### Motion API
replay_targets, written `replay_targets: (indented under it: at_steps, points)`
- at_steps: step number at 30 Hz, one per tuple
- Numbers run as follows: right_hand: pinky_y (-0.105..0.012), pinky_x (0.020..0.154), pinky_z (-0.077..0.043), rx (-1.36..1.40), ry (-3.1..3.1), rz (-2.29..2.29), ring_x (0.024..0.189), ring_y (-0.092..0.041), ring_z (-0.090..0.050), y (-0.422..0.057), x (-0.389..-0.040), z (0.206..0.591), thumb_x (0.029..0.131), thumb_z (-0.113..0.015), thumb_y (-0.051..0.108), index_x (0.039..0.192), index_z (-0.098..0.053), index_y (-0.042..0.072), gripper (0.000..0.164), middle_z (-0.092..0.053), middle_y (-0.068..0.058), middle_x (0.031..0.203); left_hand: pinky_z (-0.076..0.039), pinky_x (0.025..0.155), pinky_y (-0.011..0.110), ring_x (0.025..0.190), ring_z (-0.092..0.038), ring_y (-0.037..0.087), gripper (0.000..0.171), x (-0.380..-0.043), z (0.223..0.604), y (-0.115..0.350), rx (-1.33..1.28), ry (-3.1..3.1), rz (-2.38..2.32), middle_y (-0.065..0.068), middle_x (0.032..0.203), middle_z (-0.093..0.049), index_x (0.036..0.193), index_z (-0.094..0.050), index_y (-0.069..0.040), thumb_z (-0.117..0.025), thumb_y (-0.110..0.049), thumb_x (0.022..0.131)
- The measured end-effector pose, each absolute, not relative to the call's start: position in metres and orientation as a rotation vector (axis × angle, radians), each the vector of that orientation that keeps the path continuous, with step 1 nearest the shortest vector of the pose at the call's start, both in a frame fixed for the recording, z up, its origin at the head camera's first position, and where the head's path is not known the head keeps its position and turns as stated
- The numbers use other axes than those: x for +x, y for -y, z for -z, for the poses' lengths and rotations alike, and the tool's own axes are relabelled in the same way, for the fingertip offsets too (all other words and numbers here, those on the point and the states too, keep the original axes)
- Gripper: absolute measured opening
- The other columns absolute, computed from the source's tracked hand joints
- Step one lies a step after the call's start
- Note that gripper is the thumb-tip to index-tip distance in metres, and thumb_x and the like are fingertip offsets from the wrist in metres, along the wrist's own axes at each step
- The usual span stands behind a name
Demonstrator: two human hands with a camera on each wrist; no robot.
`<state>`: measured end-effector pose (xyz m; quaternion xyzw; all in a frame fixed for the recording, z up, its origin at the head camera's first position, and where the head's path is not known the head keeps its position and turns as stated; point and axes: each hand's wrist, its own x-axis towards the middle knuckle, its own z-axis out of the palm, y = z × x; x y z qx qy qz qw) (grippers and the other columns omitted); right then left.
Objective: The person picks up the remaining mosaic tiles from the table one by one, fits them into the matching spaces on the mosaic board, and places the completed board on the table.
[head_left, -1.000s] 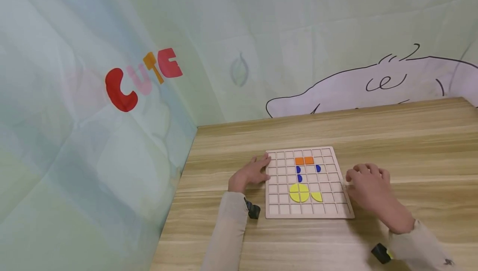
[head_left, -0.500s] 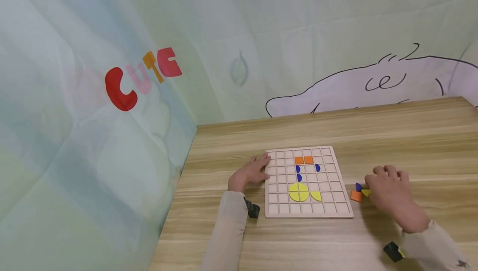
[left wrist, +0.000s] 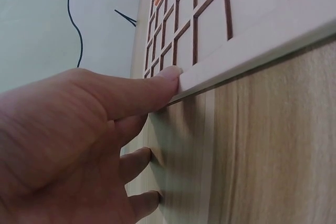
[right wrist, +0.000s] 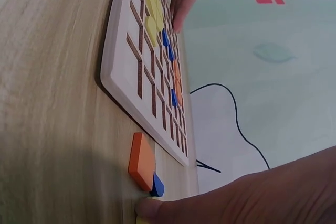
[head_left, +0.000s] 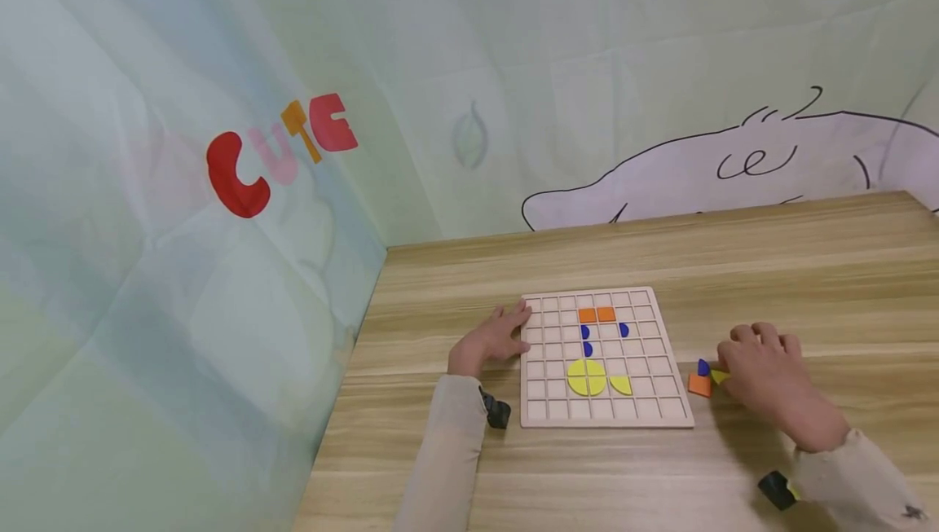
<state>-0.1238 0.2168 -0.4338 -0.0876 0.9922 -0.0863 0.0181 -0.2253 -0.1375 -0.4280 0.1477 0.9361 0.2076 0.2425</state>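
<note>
A pale wooden grid board (head_left: 556, 392) lies flat on the table. It bears two orange squares (head_left: 597, 314), several blue half-discs (head_left: 623, 329) and several yellow quarter-circles (head_left: 588, 377). My left hand (head_left: 490, 342) rests at the board's left side. In the left wrist view its thumb (left wrist: 160, 87) touches the board's edge while the other fingers reach down to the table. Right of the board, my right hand (head_left: 766, 373) is lowered over a loose yellow piece (head_left: 720, 377). Its thumb (right wrist: 152, 207) touches that piece; the other fingertips are hidden, so a pinch cannot be confirmed.
Beside the yellow piece lie a loose orange piece (head_left: 700, 385) and a small blue piece (head_left: 703, 367). The wood-grain table (head_left: 455, 271) meets a printed cloth backdrop (head_left: 477, 68) at its far and left edges.
My right hand has moved right, away from the board's edge, revealing the loose orange, blue and yellow pieces. Over the last half second it has barely moved. My left hand stays put.
</note>
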Motion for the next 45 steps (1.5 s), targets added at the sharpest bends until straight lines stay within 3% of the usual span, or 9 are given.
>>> replay_targets:
  at_steps: [14, 26, 31, 39, 45]
  points:
    - [-0.064, 0.080, -0.031, -0.327, -3.085, 0.342, 0.108, -0.053, -0.038, -0.223, -0.125, 0.436, 0.076, -0.078, 0.017, 0.069, -0.049, 0.014, 0.030, -0.055, -0.023, 0.104, -0.012, 0.120, 0.050, 0.149, 0.000, 0.026, 0.065, -0.225, 0.427, 0.136, 0.401, -2.554, -0.563, -0.009, 0.162, -0.007, 0.154, -0.023, -0.022, -0.055, -0.023, 0.097]
    - [-0.069, 0.079, -0.033, -0.304, -3.103, 0.559, 0.110, -0.054, -0.042, -0.218, -0.132, 0.425, 0.083, -0.070, 0.025, 0.076, -0.063, 0.021, 0.011, -0.058, -0.025, 0.117, -0.011, 0.120, 0.050, 0.150, 0.001, 0.025, 0.065, -0.226, 0.429, 0.136, 0.403, -2.547, -0.559, -0.010, 0.162, -0.006, 0.154, -0.022, -0.023, -0.055, -0.023, 0.098]
    - [-0.071, 0.079, -0.032, -0.297, -3.145, 0.663, 0.109, -0.055, -0.044, -0.211, -0.136, 0.425, 0.085, -0.068, 0.025, 0.076, -0.067, 0.019, 0.011, -0.060, -0.025, 0.116, -0.011, 0.119, 0.051, 0.150, 0.001, 0.025, 0.065, -0.226, 0.429, 0.137, 0.393, -2.548, -0.566, -0.011, 0.161, -0.006, 0.154, -0.022, -0.024, -0.055, -0.024, 0.097]
    - [-0.066, 0.076, -0.036, -0.253, -3.165, 0.885, 0.106, -0.052, -0.050, -0.193, -0.145, 0.431, 0.084, -0.070, 0.022, 0.073, -0.070, 0.015, 0.013, -0.062, -0.026, 0.113, -0.011, 0.120, 0.049, 0.150, 0.001, 0.024, 0.065, -0.226, 0.430, 0.137, 0.387, -2.550, -0.572, -0.011, 0.161, -0.006, 0.154, -0.022, -0.025, -0.055, -0.023, 0.097]
    - [-0.068, 0.082, -0.033, -0.241, -3.123, 1.069, 0.109, -0.051, -0.050, -0.177, -0.150, 0.438, 0.085, -0.070, 0.020, 0.076, -0.070, 0.012, 0.012, -0.062, -0.027, 0.114, -0.011, 0.120, 0.050, 0.150, 0.001, 0.024, 0.065, -0.225, 0.428, 0.137, 0.363, -2.550, -0.577, -0.012, 0.161, -0.006, 0.153, -0.023, -0.025, -0.055, -0.024, 0.097]
